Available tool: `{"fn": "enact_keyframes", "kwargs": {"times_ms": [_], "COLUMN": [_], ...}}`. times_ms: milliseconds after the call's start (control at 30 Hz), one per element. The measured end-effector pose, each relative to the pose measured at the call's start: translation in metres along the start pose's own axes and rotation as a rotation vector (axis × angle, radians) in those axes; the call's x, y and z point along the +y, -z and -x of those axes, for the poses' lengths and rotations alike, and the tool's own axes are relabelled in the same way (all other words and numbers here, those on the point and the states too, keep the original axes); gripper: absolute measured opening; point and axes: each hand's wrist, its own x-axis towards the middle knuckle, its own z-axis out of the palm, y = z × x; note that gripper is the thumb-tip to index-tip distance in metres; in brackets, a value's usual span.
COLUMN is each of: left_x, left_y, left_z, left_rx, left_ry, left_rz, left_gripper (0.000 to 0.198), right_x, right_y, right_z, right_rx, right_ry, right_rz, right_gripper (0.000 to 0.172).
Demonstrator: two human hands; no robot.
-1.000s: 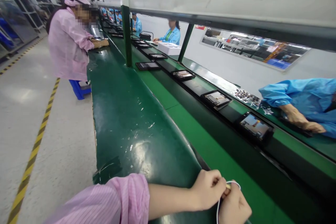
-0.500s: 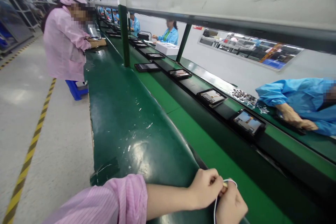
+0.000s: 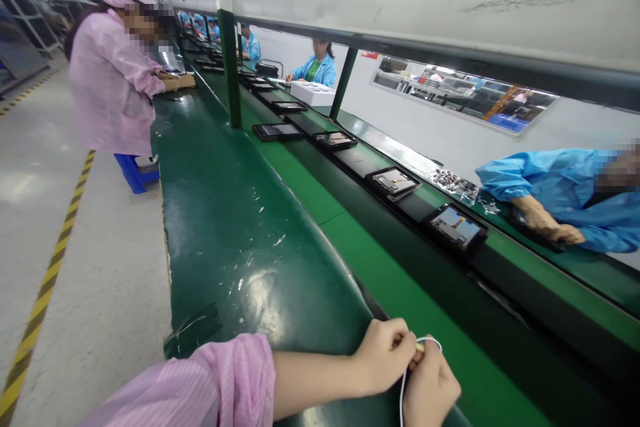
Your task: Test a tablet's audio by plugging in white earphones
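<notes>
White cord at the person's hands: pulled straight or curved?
Curved: the white cord bends in an arc above the right hand, with another stretch running down beside it.

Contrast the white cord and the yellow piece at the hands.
Colour: the white cord is white, the yellow piece pale yellow.
Form: the white cord is thin and curved; what shows of the yellow piece is short and stubby.
Visibility: the white cord arcs above the right grip and hangs to the frame's bottom; the yellow piece barely shows between left grip and right.
Shared: both are at the grips.

Blue stool (image 3: 132, 172) and, apparently, a white box (image 3: 311, 95)
</notes>
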Motion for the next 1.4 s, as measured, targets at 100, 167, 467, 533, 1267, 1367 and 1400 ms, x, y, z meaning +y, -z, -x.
{"fn": "enact_keyframes", "kwargs": {"times_ms": [100, 167, 467, 533, 1267, 1367, 1400], "left_x": [0.0008, 0.0014, -0.0016, -0.0034, 0.0004, 0.0002, 0.0002], "left_y": [-0.0002, -0.0002, 0.0001, -0.0005, -0.0003, -0.0001, 0.0001], "left_z": [0.0003, 0.0006, -0.0009, -0.0012, 0.0006, 0.0006, 0.0004], "left_rx": [0.002, 0.000, 0.002, 0.004, 0.001, 0.002, 0.003], "left_ry": [0.006, 0.009, -0.007, -0.011, 0.007, 0.005, 0.004], "left_rz": [-0.007, -0.009, 0.012, 0.020, 0.030, 0.026, 0.025], "left_gripper": [0.026, 0.026, 0.025, 0.025, 0.027, 0.027, 0.027], "right_x": [0.0011, 0.0021, 0.0024, 0.0016, 0.0012, 0.0005, 0.0008], "right_y": [-0.0004, -0.0004, 0.0005, 0.0003, 0.0000, 0.0008, 0.0009], "right_z": [-0.0005, -0.0011, 0.0000, 0.0006, 0.0002, -0.0001, -0.0004], "right_rx": [0.002, 0.004, -0.004, 0.003, 0.008, -0.001, -0.006], "right_ry": [0.005, 0.014, -0.002, -0.010, -0.027, -0.023, -0.020], "right_rz": [-0.001, 0.002, 0.003, 0.005, 0.027, 0.039, 0.039], "right_gripper": [0.040, 0.040, 0.039, 0.040, 0.042, 0.042, 0.042]}}
